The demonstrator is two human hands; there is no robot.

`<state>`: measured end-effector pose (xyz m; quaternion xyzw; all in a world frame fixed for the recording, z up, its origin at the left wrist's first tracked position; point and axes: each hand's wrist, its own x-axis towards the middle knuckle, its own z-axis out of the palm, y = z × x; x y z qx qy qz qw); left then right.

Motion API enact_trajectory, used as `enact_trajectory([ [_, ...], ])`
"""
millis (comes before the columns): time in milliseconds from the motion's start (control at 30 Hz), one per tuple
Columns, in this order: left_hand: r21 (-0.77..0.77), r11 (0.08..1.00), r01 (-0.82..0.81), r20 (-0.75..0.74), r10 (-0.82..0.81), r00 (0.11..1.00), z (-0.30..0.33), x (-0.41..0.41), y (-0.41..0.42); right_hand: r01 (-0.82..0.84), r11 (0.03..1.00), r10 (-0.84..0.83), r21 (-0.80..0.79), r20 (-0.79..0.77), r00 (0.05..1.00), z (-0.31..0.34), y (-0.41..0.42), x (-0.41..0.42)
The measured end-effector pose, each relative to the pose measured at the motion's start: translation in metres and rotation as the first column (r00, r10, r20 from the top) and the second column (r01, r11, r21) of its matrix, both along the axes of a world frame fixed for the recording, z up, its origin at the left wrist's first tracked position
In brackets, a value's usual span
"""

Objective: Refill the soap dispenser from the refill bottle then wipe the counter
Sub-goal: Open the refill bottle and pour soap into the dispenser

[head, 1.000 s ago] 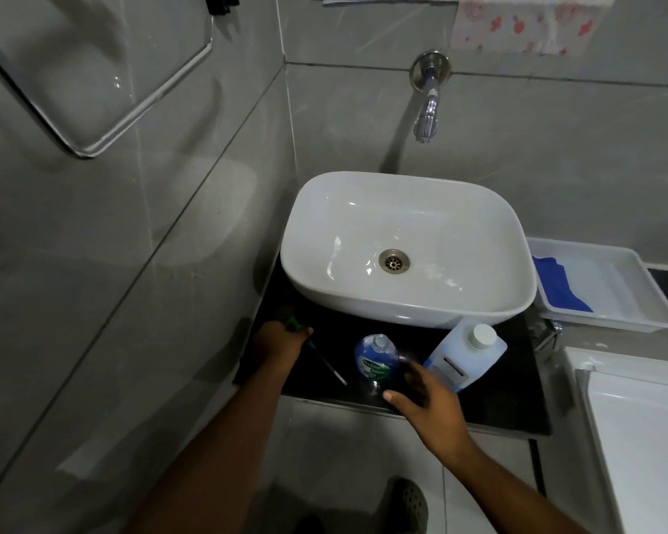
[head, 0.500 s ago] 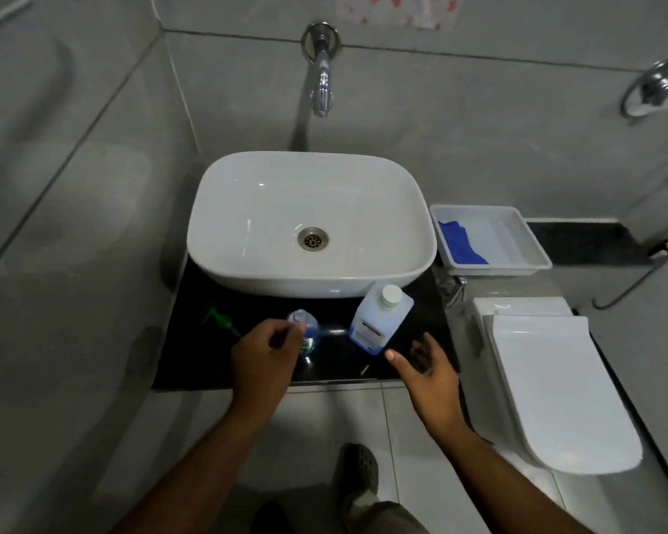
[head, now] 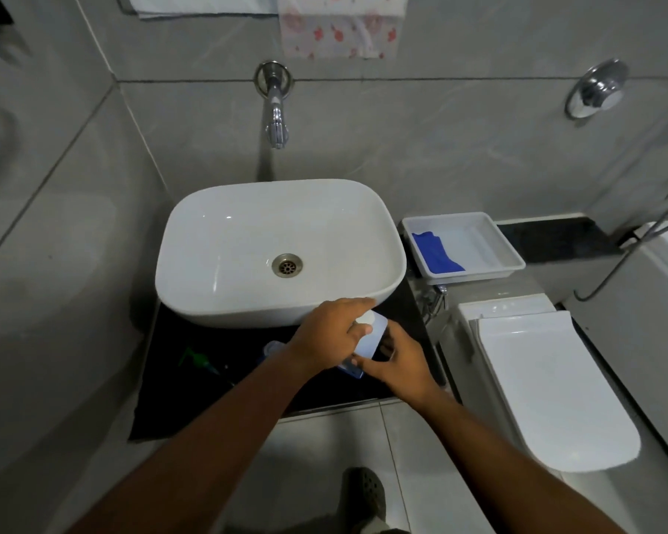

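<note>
The pale blue refill bottle [head: 371, 341] with a white cap [head: 364, 320] stands on the black counter [head: 178, 398] in front of the sink. My left hand [head: 330, 333] curls over the bottle's top, fingers around the cap. My right hand [head: 398, 362] holds the bottle's lower body from the right. The open soap dispenser [head: 271, 346] shows just left of my left wrist, mostly hidden by it. Its green pump head [head: 197, 358] lies on the counter further left.
A white basin [head: 278, 252] sits on the counter under a wall tap [head: 275, 109]. Right of the basin, a white tray [head: 475, 244] holds a blue cloth [head: 434, 254]. A white toilet [head: 544, 383] stands at the right. My shoe [head: 365, 491] shows below.
My left hand has moved right from the dispenser onto the refill bottle's cap. My right hand has closed in on the bottle's body. The camera has moved.
</note>
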<state>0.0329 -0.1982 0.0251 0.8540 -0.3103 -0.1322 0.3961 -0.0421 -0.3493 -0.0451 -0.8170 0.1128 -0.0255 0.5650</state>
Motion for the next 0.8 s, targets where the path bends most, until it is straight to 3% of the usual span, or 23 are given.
enact_trajectory([
  [200, 0.003, 0.999, 0.039, -0.015, -0.039, 0.999, -0.01, -0.002, -0.003, -0.035, 0.999, 0.037, 0.038, -0.037, 0.999, 0.001, -0.012, -0.008],
  [433, -0.147, 0.957, -0.249, 0.149, 0.27, 0.951, -0.02, -0.022, -0.018, -0.013, 1.0, 0.013, -0.002, -0.026, 1.0, 0.003, -0.007, -0.009],
  [533, -0.233, 0.912, -0.337, -0.035, 0.338, 0.94, -0.018, -0.026, -0.022, -0.004, 1.0, 0.004, -0.022, 0.005, 1.0, 0.004, -0.005, -0.011],
  [600, -0.288, 0.923, -0.254, -0.169, 0.212, 0.963, -0.018, -0.028, -0.022, 0.012, 0.999, -0.011, -0.032, 0.031, 0.999, 0.004, -0.007, -0.013],
  [667, -0.274, 0.944, -0.183, -0.164, 0.142, 0.976, -0.021, -0.028, -0.021, 0.005, 1.0, -0.004, -0.018, 0.032, 0.999, 0.003, -0.008, -0.014],
  [800, -0.267, 0.872, -0.41, -0.189, 0.37, 0.91, -0.018, -0.03, -0.021, -0.012, 1.0, 0.012, 0.005, 0.0, 1.0, 0.002, -0.005, -0.014],
])
